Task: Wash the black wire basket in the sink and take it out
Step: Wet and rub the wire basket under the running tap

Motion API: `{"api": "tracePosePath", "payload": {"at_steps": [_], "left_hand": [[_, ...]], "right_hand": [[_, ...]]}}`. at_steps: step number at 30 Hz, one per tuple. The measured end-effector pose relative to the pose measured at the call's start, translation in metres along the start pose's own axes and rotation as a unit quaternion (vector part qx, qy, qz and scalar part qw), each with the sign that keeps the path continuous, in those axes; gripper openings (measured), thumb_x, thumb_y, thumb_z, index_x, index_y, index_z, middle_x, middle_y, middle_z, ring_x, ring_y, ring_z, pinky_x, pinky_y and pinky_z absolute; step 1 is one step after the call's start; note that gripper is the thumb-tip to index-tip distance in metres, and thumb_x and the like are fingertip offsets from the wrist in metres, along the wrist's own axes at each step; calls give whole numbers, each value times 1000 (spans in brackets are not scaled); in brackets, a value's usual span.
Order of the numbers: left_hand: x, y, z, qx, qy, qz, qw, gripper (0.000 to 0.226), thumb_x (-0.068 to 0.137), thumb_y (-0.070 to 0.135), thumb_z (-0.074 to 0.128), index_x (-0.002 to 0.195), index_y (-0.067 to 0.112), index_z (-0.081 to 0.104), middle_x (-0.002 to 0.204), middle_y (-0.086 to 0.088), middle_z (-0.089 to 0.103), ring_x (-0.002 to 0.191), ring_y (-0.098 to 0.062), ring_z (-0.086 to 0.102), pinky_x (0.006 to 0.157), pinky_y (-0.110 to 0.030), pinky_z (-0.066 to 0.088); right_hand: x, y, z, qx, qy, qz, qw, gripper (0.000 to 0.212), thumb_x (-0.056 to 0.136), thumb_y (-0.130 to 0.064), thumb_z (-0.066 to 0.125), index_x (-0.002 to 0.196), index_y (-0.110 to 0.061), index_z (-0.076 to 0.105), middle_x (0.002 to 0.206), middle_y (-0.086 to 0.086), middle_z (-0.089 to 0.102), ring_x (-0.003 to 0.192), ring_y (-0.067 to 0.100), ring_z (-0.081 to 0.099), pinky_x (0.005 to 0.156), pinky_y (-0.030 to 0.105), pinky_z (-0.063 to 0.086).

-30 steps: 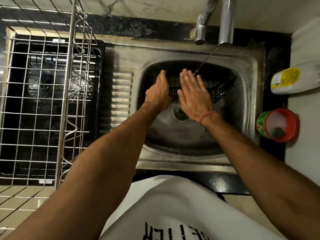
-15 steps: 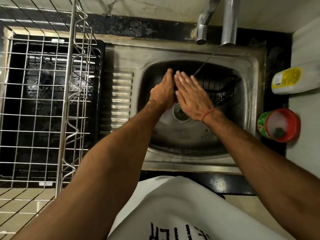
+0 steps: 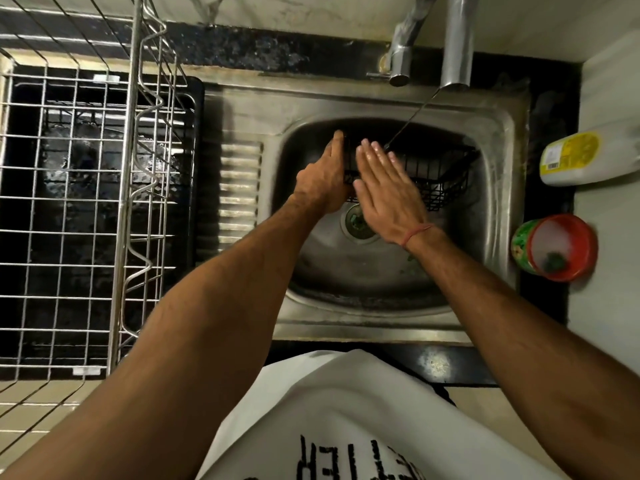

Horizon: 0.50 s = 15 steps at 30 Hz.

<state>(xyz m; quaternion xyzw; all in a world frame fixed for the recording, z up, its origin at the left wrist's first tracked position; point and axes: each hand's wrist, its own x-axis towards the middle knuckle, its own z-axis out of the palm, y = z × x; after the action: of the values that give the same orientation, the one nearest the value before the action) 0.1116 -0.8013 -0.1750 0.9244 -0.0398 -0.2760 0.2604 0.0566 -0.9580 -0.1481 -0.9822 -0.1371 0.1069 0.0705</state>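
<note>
Fingers of our left hand [image 3: 323, 183] were curled round the left end of the black wire basket [image 3: 433, 178], gripping its rim, while the fingers [image 3: 375, 161] of our right hand [image 3: 389, 199] lay straight and together, wet, flat against the wires and holding nothing. We had the basket down inside the sink [image 3: 498, 140], tilted against the far wall above the drain [image 3: 358, 221], with a thin stream from the tap [image 3: 455, 43] falling just past our right fingertips. We judged the washing not yet done. To do it well we needed to steady the basket with the left grip, rub along the wires rather than across them, and turn each side under the stream before lifting out.
</note>
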Motion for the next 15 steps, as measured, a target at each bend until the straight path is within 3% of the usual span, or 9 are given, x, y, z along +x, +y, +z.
{"api": "tracePosePath", "payload": {"at_steps": [3, 8, 12, 15], "left_hand": [[4, 4, -9, 9, -16, -8, 1000, 117, 95, 57, 73, 172, 17, -4, 177, -4, 25, 144, -38, 53, 115, -60, 46], [2, 7, -16, 32, -21, -6, 999, 112, 98, 48, 73, 173, 14, -3, 176, -6, 28, 143, -39, 54, 114, -59, 44], [-2, -3, -22, 27, -12, -45, 999, 127, 88, 60, 81, 172, 15, -3, 176, -5, 28, 142, -43, 54, 113, -59, 45], [-11, -14, -16, 13, 9, -64, 998, 126, 90, 57, 80, 172, 14, -5, 176, -6, 26, 141, -45, 54, 111, -61, 45]], "right_hand": [[4, 16, -9, 24, 15, 129, 991, 66, 113, -44, 7, 168, -7, 6, 176, 12, 2, 163, 22, -1, 133, 46, 5], [2, 12, -7, -34, -32, -46, 998, 66, 114, -46, 9, 168, -8, 8, 176, 11, 4, 163, 21, 1, 133, 44, 9], [3, 29, -11, 3, 0, 118, 993, 68, 112, -48, 6, 168, -9, 8, 176, 10, 3, 163, 21, 0, 133, 44, 4], [3, 18, -8, -4, 2, 85, 996, 69, 113, -48, 12, 168, -7, 6, 175, 11, -1, 163, 25, -1, 133, 47, 4]]}}
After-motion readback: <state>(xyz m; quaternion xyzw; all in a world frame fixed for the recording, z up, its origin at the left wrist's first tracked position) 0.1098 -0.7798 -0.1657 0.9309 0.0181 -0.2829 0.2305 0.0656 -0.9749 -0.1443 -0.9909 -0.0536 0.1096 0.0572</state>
